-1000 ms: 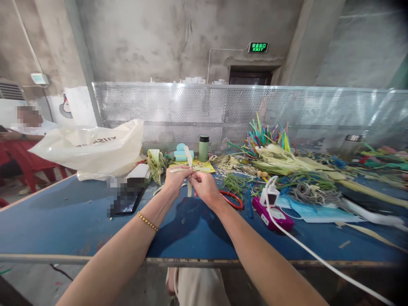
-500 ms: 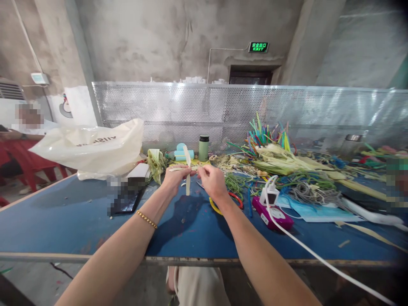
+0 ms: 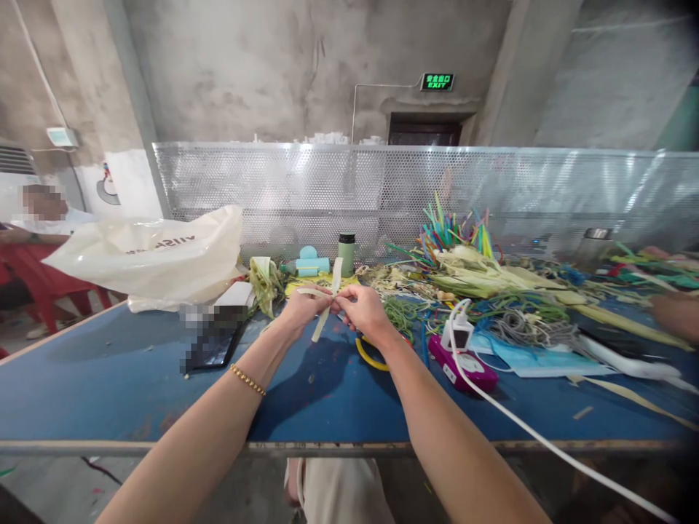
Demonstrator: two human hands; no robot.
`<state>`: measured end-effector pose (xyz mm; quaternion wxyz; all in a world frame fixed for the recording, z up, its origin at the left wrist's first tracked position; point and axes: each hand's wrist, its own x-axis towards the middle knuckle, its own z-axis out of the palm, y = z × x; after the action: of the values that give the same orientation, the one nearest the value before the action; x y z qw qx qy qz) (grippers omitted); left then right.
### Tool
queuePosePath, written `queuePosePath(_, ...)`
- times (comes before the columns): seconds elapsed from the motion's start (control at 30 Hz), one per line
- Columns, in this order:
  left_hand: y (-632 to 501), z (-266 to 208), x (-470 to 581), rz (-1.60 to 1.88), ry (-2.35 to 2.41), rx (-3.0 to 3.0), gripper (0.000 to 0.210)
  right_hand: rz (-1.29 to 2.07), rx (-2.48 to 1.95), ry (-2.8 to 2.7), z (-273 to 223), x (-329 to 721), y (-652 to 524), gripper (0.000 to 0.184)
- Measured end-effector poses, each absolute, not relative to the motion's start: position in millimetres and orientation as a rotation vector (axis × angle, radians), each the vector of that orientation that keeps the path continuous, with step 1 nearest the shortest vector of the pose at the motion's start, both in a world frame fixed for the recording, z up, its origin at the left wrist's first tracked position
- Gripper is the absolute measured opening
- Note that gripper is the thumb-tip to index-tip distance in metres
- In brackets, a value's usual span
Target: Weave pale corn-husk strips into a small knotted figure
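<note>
Pale, flat strips [image 3: 337, 275], which look like corn husk, cross each other between my hands above the blue table [image 3: 306, 407]. My left hand [image 3: 306, 309], with a gold bead bracelet at the wrist, is closed on the strips from the left. Close beside it, my right hand [image 3: 363, 313] pinches them near the crossing. One strip end stands upright and another hangs down below the fingers. The exact fold is hidden by the fingertips. A yellow curved handle [image 3: 371, 356] lies under my right wrist.
Leftward are a phone [image 3: 221, 342] and a large plastic bag [image 3: 147, 255]. A green bottle [image 3: 346, 253] stands behind my hands. Corn husks [image 3: 486, 275], green cords [image 3: 401, 316] and a purple power strip [image 3: 464, 364] with a white cable lie right. Another person's blurred hand [image 3: 677, 319] shows far right.
Both hands have come closer together, and the upright strip has shifted right and tilted. The view has moved slightly. Another person's hand has come in at the far right.
</note>
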<state>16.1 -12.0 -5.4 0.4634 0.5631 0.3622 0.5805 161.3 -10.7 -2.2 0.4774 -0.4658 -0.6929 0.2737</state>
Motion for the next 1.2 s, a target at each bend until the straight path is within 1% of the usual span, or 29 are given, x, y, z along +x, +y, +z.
queuePosePath(0.13,-14.6,-3.2,17.3,1.406,0.838,1.381,0.013,0.735,-1.121,-1.659,-1.8,161.3,-11.1,0.010)
queuePosePath(0.37,-14.6,-2.2,17.9,1.412,0.825,1.336,0.019,0.787,-1.069,-1.644,-0.4,160.3,-13.1,0.010)
queuePosePath(0.6,-15.2,-4.5,21.1,1.510,0.798,1.276,0.025,0.671,-1.003,-1.640,-4.5,158.2,-5.2,0.014)
queuePosePath(0.9,-19.3,-0.7,22.3,1.559,0.772,1.323,0.024,0.909,-0.849,-1.520,1.3,151.4,-15.3,0.015)
queuePosePath(1.03,-19.7,-0.6,22.1,1.584,0.784,1.365,0.021,0.908,-0.828,-1.503,-0.3,148.4,-15.3,0.017)
queuePosePath(1.2,-21.1,-0.3,22.8,1.639,0.802,1.398,0.025,0.887,-0.852,-1.484,-4.5,145.5,-10.4,0.019)
